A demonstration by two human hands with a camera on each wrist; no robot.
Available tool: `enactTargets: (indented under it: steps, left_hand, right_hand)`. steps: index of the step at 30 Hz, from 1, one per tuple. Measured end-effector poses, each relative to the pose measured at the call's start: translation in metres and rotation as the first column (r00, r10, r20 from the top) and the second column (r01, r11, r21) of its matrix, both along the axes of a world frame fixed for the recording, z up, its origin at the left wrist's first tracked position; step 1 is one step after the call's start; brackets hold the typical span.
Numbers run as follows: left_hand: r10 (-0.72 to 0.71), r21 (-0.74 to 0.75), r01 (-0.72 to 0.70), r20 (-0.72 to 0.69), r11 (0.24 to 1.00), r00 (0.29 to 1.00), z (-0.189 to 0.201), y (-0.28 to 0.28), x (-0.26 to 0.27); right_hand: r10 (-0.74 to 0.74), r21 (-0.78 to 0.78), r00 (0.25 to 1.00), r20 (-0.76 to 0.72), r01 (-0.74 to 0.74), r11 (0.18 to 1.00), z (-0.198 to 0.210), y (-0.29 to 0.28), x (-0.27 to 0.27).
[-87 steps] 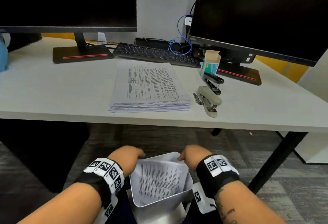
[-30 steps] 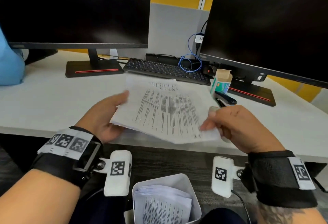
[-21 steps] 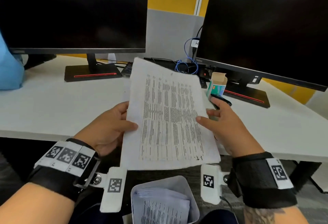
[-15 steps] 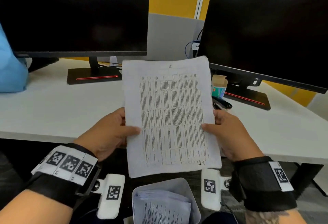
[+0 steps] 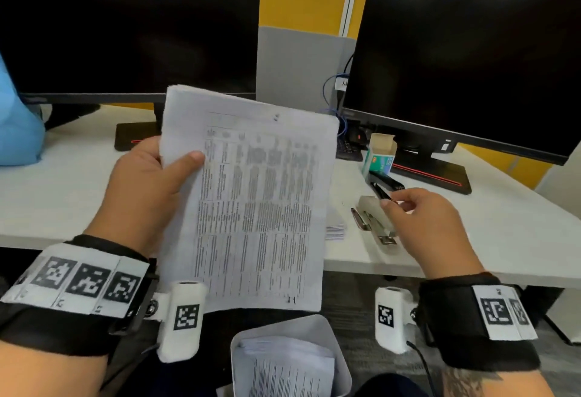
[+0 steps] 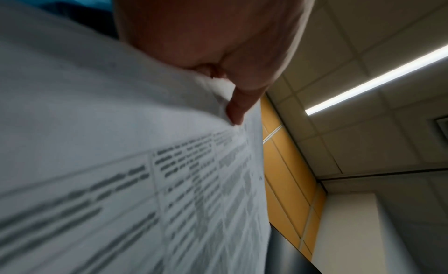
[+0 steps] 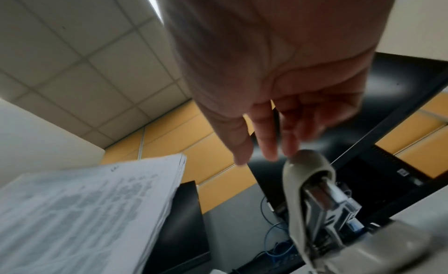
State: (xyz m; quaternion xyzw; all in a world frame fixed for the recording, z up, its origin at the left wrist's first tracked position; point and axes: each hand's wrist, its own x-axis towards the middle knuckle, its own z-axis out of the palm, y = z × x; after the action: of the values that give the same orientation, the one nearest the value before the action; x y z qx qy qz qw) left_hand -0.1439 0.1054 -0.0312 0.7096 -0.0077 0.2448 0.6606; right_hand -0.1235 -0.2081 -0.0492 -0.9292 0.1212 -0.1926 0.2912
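A thin sheaf of printed pages [image 5: 257, 201] is held upright in front of me, tilted a little to the right. My left hand [image 5: 163, 170] grips its upper left edge, thumb on the front and fingers behind. In the left wrist view the thumb [image 6: 236, 107] presses on the pages [image 6: 121, 163]. My right hand [image 5: 399, 204] hovers over a grey stapler [image 5: 374, 220] lying on the desk [image 5: 503, 239]. In the right wrist view its straight fingers [image 7: 266, 144] reach the stapler's top [image 7: 308, 172]; whether they touch it is unclear.
A black stapler [image 5: 385, 184] and an open staple box [image 5: 379, 152] stand behind the grey one. A paper stack [image 5: 334, 230] lies behind the held sheaf. Two dark monitors [image 5: 465, 60] stand at the back. A white bin [image 5: 342, 362] of papers sits below.
Both hands lifted the sheaf out of the bin and turned it upright. The right hand has now let go and moved right to the grey stapler. The left hand holds the sheaf alone.
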Motion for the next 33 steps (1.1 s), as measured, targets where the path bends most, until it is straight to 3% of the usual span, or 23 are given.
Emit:
enactTargets:
  steps: [5,11,13,16,19,21,24,27,30,33]
  left_hand:
    - [-0.148,0.193,0.173,-0.135,0.966,0.980,-0.007,-0.016,-0.002]
    - [-0.147,0.172,0.180,-0.191,0.969,0.971,-0.015,-0.031,-0.002]
    - [-0.122,0.190,0.158,-0.187,0.969,0.975,-0.015,-0.032,-0.001]
    - [-0.119,0.211,0.155,-0.170,0.965,0.978,-0.013,-0.034,-0.001]
    - [-0.131,0.237,0.167,-0.161,0.957,0.978,-0.012,-0.041,-0.004]
    - [-0.144,0.281,0.177,-0.137,0.943,0.980,-0.011,-0.051,-0.009]
    - [-0.172,0.367,0.195,-0.096,0.910,0.980,-0.010,-0.070,-0.018]
    - [-0.190,0.440,0.203,-0.073,0.875,0.979,-0.010,-0.084,-0.026]
    - [-0.173,0.486,0.173,-0.045,0.857,0.984,-0.009,-0.088,-0.030]
    - [-0.161,0.528,0.154,-0.032,0.835,0.986,-0.008,-0.090,-0.033]
  right_hand:
    - [-0.004,-0.147,0.963,-0.271,-0.037,0.988,-0.018,-0.001,0.029]
    - [-0.078,-0.105,0.945,-0.316,0.047,0.993,-0.018,0.004,0.040]
    - [-0.080,0.015,0.971,-0.226,0.086,0.996,-0.012,0.002,0.036]
    - [-0.086,0.282,0.991,0.104,0.054,0.958,0.000,0.001,0.019]
    - [-0.066,0.474,0.886,0.459,-0.181,0.862,0.020,0.007,0.000]
    - [-0.031,0.572,0.818,0.574,-0.373,0.730,0.032,0.019,-0.008]
    - [0.023,0.615,0.779,0.626,-0.512,0.599,0.039,0.044,-0.015]
    - [0.096,0.574,0.762,0.640,-0.557,0.600,0.036,0.063,-0.023]
    - [0.136,0.577,0.801,0.583,-0.526,0.625,0.031,0.071,-0.026]
    - [0.137,0.630,0.810,0.570,-0.538,0.561,0.031,0.074,-0.028]
